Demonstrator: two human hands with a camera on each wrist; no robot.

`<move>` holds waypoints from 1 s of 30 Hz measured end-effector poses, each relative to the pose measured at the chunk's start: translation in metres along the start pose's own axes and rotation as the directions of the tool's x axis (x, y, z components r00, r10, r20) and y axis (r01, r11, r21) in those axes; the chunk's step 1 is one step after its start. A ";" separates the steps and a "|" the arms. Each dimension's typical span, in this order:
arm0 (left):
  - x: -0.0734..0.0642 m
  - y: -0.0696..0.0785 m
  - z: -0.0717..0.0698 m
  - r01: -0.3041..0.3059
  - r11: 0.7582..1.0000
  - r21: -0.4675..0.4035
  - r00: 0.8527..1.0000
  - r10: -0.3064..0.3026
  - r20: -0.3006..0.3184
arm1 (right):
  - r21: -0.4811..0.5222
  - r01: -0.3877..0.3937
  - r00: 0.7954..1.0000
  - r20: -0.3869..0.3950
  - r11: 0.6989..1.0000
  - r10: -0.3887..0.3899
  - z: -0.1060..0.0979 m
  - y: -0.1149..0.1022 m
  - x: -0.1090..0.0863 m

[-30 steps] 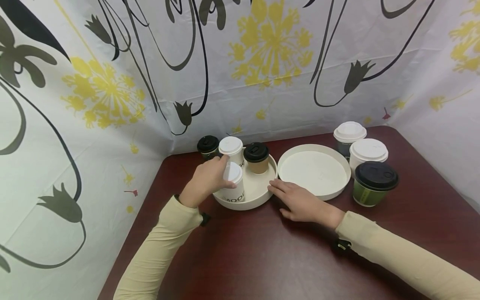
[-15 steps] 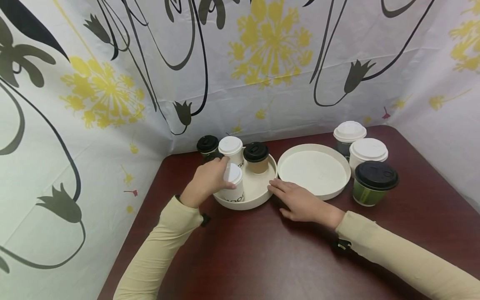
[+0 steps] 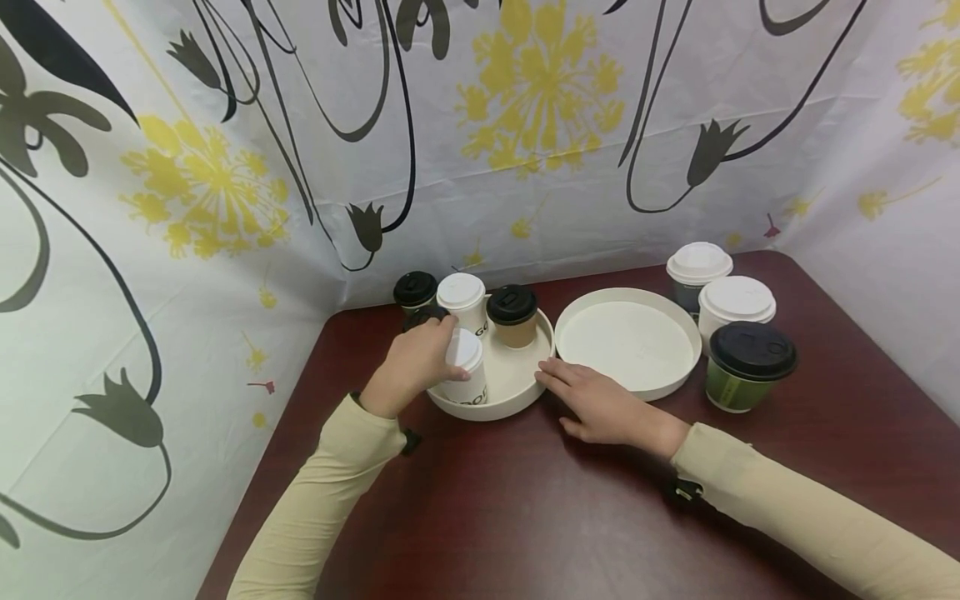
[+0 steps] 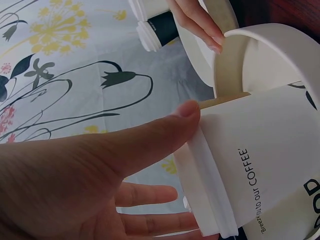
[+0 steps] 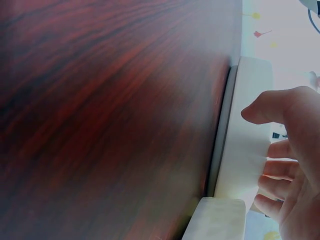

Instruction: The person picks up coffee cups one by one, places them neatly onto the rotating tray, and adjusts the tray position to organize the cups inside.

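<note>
In the head view my left hand holds a white paper coffee cup by its lidded top, at the near left of a round cream tray. The left wrist view shows the thumb on the white lid with fingers on its far side. My right hand rests its fairly straight fingers on this tray's right rim. A white-lidded cup and a brown cup with a black lid stand upright behind the held cup. Another black lid is partly hidden by my left hand.
A second round cream tray sits right beside the first. To its right stand a green cup, a white cup and a dark cup with a white lid. One black-lidded cup stands at the back left. Patterned cloth surrounds the table.
The held white cup has shifted very slightly and its print sits a little differently under my left hand. My right hand and the other cups have stayed in place.
</note>
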State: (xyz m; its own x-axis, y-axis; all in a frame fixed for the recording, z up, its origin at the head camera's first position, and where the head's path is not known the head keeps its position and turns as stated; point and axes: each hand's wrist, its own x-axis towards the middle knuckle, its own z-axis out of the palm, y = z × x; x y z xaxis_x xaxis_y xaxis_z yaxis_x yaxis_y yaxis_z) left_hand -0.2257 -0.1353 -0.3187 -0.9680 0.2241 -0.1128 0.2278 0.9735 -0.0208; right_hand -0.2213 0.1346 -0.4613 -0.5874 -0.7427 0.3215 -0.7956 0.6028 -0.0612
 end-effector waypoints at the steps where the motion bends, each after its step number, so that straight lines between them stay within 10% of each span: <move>1: 0.000 0.000 0.000 0.001 1.000 0.000 1.000 -0.001 0.002 | -0.002 -0.001 1.000 0.000 1.000 0.001 0.000 0.000 0.000; 30: 0.002 -0.003 0.009 0.007 1.000 -0.011 1.000 -0.007 0.008 | -0.005 0.006 1.000 -0.011 1.000 -0.006 0.002 0.001 0.000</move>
State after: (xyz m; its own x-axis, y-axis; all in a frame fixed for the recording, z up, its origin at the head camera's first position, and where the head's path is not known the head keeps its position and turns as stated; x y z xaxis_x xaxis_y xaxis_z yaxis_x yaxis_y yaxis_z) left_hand -0.2274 -0.1381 -0.3281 -0.9687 0.2169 -0.1204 0.2197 0.9755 -0.0102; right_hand -0.2226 0.1345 -0.4629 -0.5806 -0.7433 0.3323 -0.7986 0.5994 -0.0546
